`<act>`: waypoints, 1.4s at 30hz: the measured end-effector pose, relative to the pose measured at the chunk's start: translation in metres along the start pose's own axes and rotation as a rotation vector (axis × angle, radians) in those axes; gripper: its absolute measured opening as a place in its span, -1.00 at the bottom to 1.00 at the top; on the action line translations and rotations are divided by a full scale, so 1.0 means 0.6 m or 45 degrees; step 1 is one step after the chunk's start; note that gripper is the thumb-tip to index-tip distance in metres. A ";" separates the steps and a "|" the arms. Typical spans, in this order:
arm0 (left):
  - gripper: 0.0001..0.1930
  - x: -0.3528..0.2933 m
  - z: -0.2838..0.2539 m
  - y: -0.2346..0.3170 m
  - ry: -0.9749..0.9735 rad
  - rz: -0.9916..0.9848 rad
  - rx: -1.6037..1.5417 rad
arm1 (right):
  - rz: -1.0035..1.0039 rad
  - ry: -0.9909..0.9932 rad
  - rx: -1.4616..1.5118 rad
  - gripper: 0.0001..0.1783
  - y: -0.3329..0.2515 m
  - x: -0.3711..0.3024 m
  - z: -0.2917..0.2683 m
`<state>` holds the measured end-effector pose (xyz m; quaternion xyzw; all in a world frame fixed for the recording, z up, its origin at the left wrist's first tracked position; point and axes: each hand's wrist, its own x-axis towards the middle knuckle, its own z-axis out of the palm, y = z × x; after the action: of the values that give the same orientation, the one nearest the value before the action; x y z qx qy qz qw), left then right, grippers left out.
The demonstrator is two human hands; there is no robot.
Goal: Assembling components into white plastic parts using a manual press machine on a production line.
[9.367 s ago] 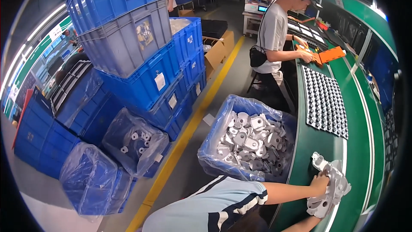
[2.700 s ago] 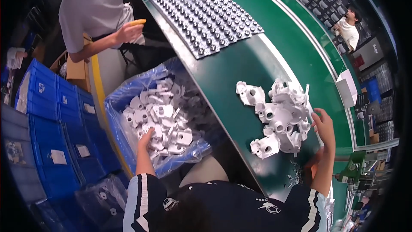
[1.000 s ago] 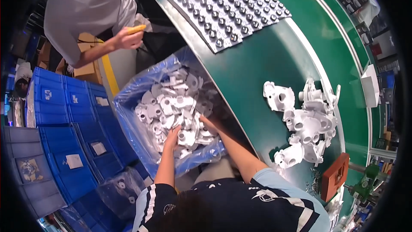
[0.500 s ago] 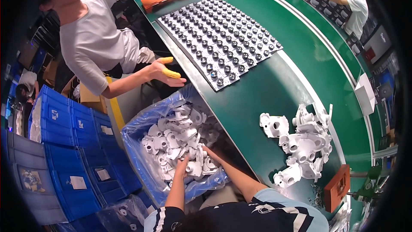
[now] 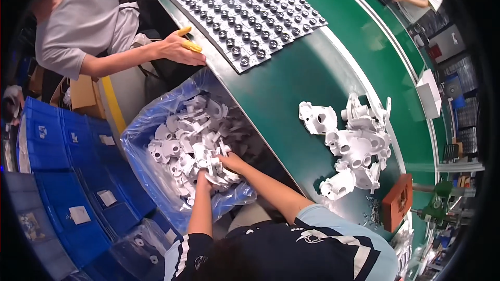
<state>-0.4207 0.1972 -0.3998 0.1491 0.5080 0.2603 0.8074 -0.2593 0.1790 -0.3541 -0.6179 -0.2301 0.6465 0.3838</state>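
Observation:
Both my hands reach into a blue bin lined with clear plastic (image 5: 136, 134), among a heap of white moulded plastic parts (image 5: 179, 138). My right hand (image 5: 232, 163) has its fingers bent around the edge of one white plastic part (image 5: 214, 162) on top of the heap. Just left of it, my left hand (image 5: 203, 181) is sunk between parts at the near side. White pieces cover its fingers, so its grip is hidden.
On the green table, a pile of white parts (image 5: 359, 145) lies at right, near an orange block (image 5: 397, 202) and a green clamp (image 5: 436, 203). Farther off is a board of round black pieces (image 5: 245, 13). A co-worker's hand (image 5: 179, 49) hovers beside the table; blue crates (image 5: 47, 151) stand left.
The whole view has shifted, so the bin and table appear higher and farther left. My hands have come closer together in the heap. The co-worker's far hand has left the view.

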 end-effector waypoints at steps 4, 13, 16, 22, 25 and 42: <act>-0.32 -0.031 0.013 0.038 -0.191 -0.084 -0.242 | 0.210 -0.111 0.446 -0.42 -0.055 -0.045 -0.016; -0.33 -0.029 0.040 0.003 -0.077 -0.066 -0.264 | -0.005 -0.112 -0.045 -0.32 -0.083 -0.057 0.002; -0.36 -0.029 0.037 -0.007 0.108 0.176 -0.219 | -0.096 -0.042 -0.108 -0.37 -0.059 -0.044 0.012; -0.38 -0.131 0.166 0.048 0.390 0.482 -0.028 | 0.034 0.100 -0.184 -0.52 -0.085 -0.057 0.004; -0.39 -0.167 0.183 0.063 0.415 0.576 -0.057 | -0.117 0.069 -0.253 -0.48 -0.153 -0.117 0.017; -0.46 -0.426 0.337 0.137 0.231 1.081 -0.165 | -0.947 0.177 -0.536 -0.16 -0.329 -0.351 0.031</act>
<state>-0.3506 0.1233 -0.0796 0.2703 0.4532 0.6124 0.5886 -0.2476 0.1362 -0.0682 -0.5997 -0.5376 0.3600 0.4709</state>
